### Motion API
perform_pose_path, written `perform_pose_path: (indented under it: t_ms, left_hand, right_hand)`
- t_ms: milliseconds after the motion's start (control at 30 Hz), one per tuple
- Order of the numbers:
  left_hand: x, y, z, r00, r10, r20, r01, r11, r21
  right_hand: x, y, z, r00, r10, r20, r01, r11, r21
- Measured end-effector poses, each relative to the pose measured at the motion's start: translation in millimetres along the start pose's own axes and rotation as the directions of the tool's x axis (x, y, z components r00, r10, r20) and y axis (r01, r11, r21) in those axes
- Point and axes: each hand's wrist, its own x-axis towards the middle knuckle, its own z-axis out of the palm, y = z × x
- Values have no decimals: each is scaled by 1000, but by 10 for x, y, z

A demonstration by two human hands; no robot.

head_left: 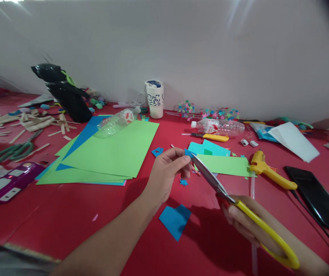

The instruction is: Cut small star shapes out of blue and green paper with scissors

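Observation:
Between thumb and fingers, my left hand (167,172) pinches a small piece of blue paper (189,153). My right hand (241,220) grips scissors (256,222) with yellow handles, their blade tips at the edge of that piece. Below my hands a larger blue paper scrap (176,220) lies on the red table. Several small blue stars (183,183) are just under my left fingers. Another blue scrap (157,151) with a cut-out sits left of that hand. Behind the scissors lies a strip of light green paper (224,165).
Green sheets (112,153) hold a plastic bottle (118,122). A second bottle (218,126) lies behind a yellow cutter (215,137). At right are a yellow glue gun (270,172) and phone (316,195); at left, a black flask (63,92), green-handled scissors (16,150) and a purple device (12,182).

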Motion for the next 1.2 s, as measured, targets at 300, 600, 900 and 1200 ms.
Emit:
perform_pose_path:
  t_ms: [300,600,900,1200]
  left_hand:
    - [2,-3,-7,1000,2,-6,-2,1000,0]
    - [-2,14,-14,1000,25,-12,-24,998,52]
    - [-10,27,20,999,44,-11,-43,995,94]
    - [-22,39,21,1000,7,-15,-5,996,92]
  right_hand:
    - [-7,-29,8,999,7,-45,-9,999,-42]
    - [2,-41,-11,999,-27,-41,24,997,-69]
    - [26,86,-42,998,-52,37,53,998,-35]
    - [56,155,-104,982,-118,145,125,991,-38]
